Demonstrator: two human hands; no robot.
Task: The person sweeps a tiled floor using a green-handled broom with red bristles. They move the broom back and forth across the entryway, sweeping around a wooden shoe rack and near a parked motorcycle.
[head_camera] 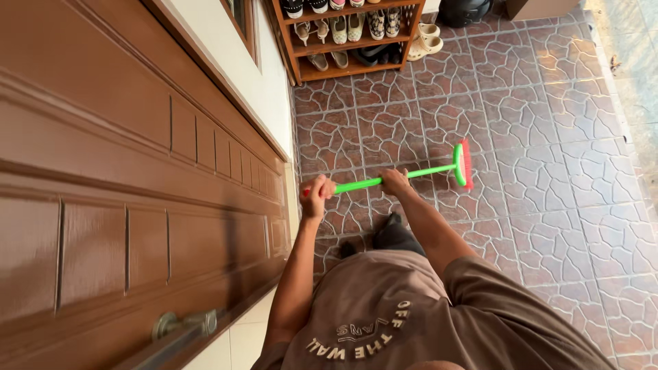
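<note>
- Broom (411,174): the left hand (314,195) was wrapped tight round the handle's end, and the right hand (395,181) was closed round it midway.
- Its head (464,164) sat over the tiled floor (548,205), well clear of the door (137,171).
- Short, low strokes would likely have swept best, kept away from the shoe rack (343,41).

The tiled floor (534,137) lies open ahead and to the right of the green broom (411,173) — bare tiles run from its red-bristled head out toward the pale strip at the far right edge. On the left the way is closed: the brown panelled door (103,171) and the cream wall (264,82) stand close beside the left hand (315,195). Farther ahead a wooden shoe rack (346,41) against the wall and a pair of sandals (425,40) on the tiles beside it block the far end — well apart from both hands.
</note>
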